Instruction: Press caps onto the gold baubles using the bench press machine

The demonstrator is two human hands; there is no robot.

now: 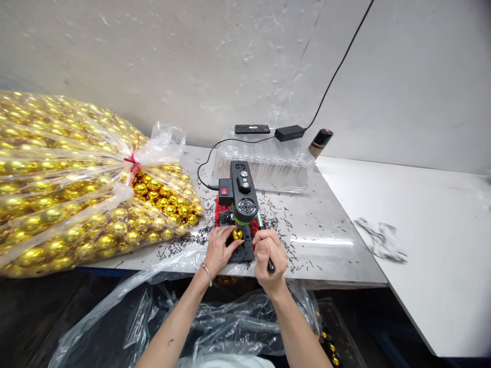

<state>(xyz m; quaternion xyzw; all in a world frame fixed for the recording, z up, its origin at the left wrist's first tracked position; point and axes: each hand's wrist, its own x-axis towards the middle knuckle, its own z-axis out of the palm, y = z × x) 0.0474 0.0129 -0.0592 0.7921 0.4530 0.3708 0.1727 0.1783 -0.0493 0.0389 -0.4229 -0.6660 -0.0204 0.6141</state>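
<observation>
A black bench machine with a red power switch stands on the table, its head over a dark base plate. Between the thumb and fingers of my left hand is a shiny gold ball, right under the machine's head. My right hand is wrapped around the machine's lever, whose black end sticks out below the fist. Red material shows around the base.
On the left lies a big clear bag of gold balls, tied with red string. Clear plastic boxes, a power adapter and a spray can are behind. Black bits litter the tabletop; a plastic sheet hangs below.
</observation>
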